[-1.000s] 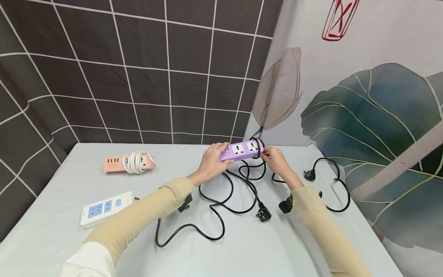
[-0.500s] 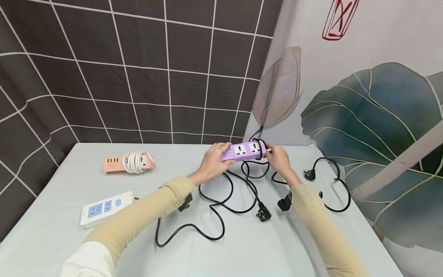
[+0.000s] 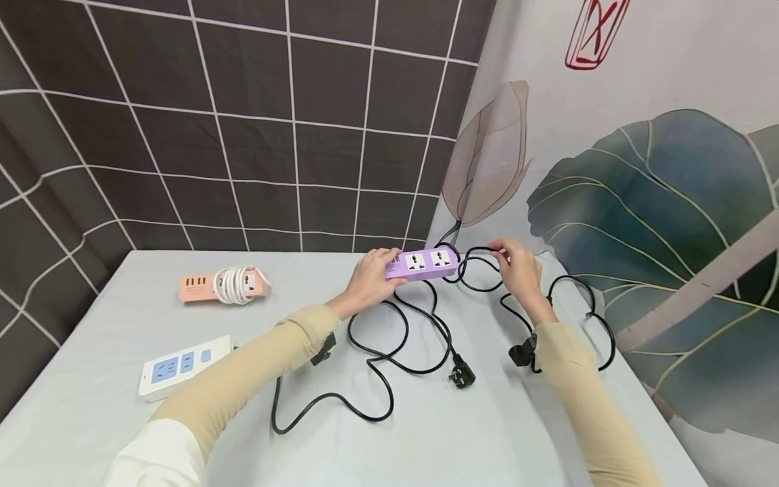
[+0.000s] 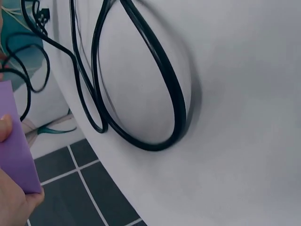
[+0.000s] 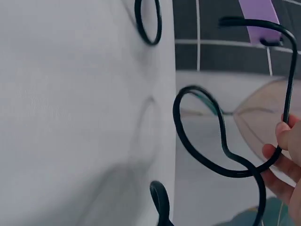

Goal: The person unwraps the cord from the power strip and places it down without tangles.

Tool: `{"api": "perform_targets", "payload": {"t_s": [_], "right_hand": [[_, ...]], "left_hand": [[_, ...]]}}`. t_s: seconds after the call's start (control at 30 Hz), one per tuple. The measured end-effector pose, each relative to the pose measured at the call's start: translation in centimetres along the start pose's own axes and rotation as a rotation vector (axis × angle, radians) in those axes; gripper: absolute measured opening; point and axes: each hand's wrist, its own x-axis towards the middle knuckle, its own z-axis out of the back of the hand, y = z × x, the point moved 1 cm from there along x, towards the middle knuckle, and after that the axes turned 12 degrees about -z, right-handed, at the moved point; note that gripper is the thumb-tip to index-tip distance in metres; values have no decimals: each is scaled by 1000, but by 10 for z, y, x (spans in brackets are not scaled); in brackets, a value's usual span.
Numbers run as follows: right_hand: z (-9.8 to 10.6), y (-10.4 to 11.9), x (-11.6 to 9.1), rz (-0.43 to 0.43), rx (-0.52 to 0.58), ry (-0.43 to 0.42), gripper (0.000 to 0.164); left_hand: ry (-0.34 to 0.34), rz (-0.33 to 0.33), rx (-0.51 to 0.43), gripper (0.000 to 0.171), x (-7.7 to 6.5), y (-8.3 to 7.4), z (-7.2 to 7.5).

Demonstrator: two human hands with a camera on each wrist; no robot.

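My left hand (image 3: 371, 276) grips the left end of a purple power strip (image 3: 421, 262), held up over the far edge of the table. Two white sockets face up on it. In the left wrist view, fingers and thumb wrap the purple body (image 4: 16, 146). To the right of the strip, my right hand (image 3: 518, 270) pinches its black cord (image 3: 481, 249). The right wrist view shows the cord (image 5: 288, 94) running between thumb and fingers, with a loose loop hanging beside them. Near the right wrist is a black plug-like block (image 3: 522, 354), partly hidden by the sleeve.
A peach power strip (image 3: 196, 289) wrapped in white cord lies at the back left. Closer stands a white strip with blue sockets (image 3: 182, 368). Black cord (image 3: 389, 379) winds across the middle of the table, with a black plug (image 3: 461, 373). Curtains hang behind.
My right hand has moved right, away from the strip's end, drawing the black cord out with it. The cord wound round that end has come loose. The left hand shifts only slightly.
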Motion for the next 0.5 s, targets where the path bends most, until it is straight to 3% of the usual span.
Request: {"api": "perform_targets", "payload": {"t_s": [0.2,0.5], "right_hand": [[12,-15,1,123,-62,-76,10],[26,-26,10,376,-145,-241,16]], "left_hand": [[34,-2,20,54,7,13,0],[110,86,11,56,19,32,1]]}}
